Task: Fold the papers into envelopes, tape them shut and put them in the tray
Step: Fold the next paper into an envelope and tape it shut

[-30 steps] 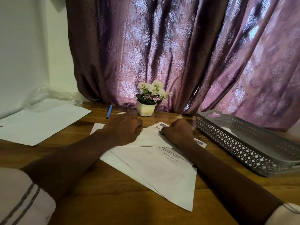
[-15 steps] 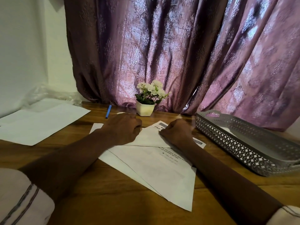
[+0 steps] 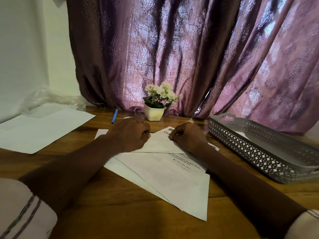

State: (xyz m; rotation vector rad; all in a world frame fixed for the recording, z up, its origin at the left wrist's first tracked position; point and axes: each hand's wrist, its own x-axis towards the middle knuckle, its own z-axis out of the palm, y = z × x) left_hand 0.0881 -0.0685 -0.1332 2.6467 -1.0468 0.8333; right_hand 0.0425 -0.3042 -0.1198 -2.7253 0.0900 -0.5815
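Observation:
A printed white sheet (image 3: 165, 175) lies askew on the wooden table, on top of another sheet. Its far part is folded over into a flap (image 3: 159, 144). My left hand (image 3: 129, 133) is curled and presses on the flap's left end. My right hand (image 3: 188, 137) is curled too and pinches the flap's right end near the printed heading. A grey perforated tray (image 3: 255, 152) stands at the right, with a white paper partly showing inside it. No tape is visible.
A stack of blank white sheets (image 3: 43, 128) lies at the far left. A blue pen (image 3: 114, 116) and a small white pot of flowers (image 3: 155, 111) sit at the table's back edge, in front of a purple curtain (image 3: 189, 57).
Both hands stay on the folded flap with only slight shifts; the papers and tray have not moved.

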